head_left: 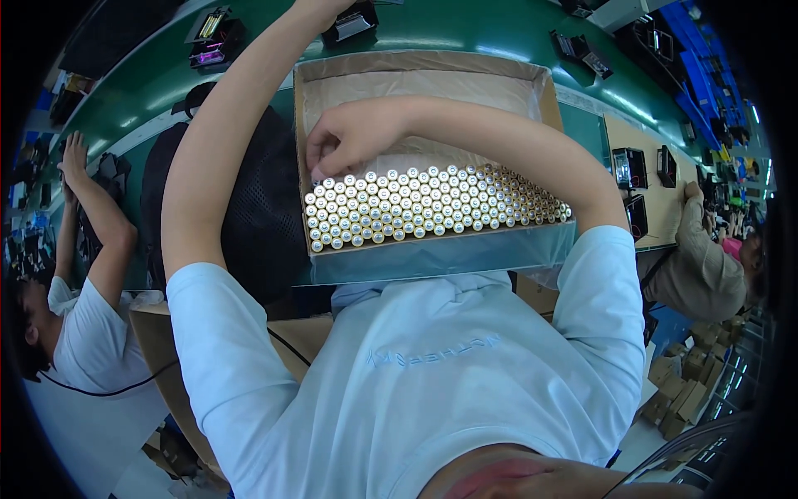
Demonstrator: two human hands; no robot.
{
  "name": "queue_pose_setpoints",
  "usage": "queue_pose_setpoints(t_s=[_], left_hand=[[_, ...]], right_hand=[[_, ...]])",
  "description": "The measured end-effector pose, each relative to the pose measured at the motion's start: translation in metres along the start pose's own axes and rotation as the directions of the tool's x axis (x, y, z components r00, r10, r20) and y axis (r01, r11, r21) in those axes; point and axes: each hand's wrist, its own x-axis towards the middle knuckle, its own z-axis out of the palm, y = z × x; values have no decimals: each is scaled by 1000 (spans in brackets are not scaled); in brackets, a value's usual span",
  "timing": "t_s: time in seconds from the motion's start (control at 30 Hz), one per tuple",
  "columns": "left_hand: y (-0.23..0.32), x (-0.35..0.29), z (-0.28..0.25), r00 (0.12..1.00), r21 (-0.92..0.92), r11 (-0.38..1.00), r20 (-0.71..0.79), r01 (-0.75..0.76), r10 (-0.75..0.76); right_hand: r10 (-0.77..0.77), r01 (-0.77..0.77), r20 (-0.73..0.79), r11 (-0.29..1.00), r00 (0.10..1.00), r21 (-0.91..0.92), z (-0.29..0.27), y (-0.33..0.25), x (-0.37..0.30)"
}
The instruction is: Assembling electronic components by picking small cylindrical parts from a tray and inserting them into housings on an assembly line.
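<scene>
A shallow cardboard box [428,60] with a clear plastic liner lies in front of me. Small cylindrical batteries [391,204] stand packed in staggered rows along its near side, their round ends showing. My right hand [357,133] reaches across into the box's left part, thumb and fingers closed in a pinch on a battery at the left end of the far row; the fingers partly hide it. My left arm stretches far forward over the bench, and my left hand [322,7] is mostly cut off by the upper edge, beside a small black device [352,23].
More black devices stand along the green bench [465,29], one with a pink glow [208,56]. A black mesh bag [262,191] lies left of the box. Other people work at the left [91,333] and right [698,258]. Blue bins [690,75] line the far right.
</scene>
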Motion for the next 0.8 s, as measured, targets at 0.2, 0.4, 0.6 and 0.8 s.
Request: queue_pose_setpoints(t_s=[0.2,0.4,0.6,0.8], left_hand=[[7,-7,-6,999,-13,999,21,30,-29],[11,-7,-3,997,-11,998,36,62,-62],[-26,16,-25,919,-512,832,393,216,3],[-99,50,-12,952,-556,774,194,304,-235]], right_hand=[[41,-43,23,994,999,102,-6,6,1],[-25,31,125,998,992,-49,-14,6,-6],[-27,13,149,996,988,92,-21,9,-11],[-1,0,24,998,1000,59,-10,4,-16]])
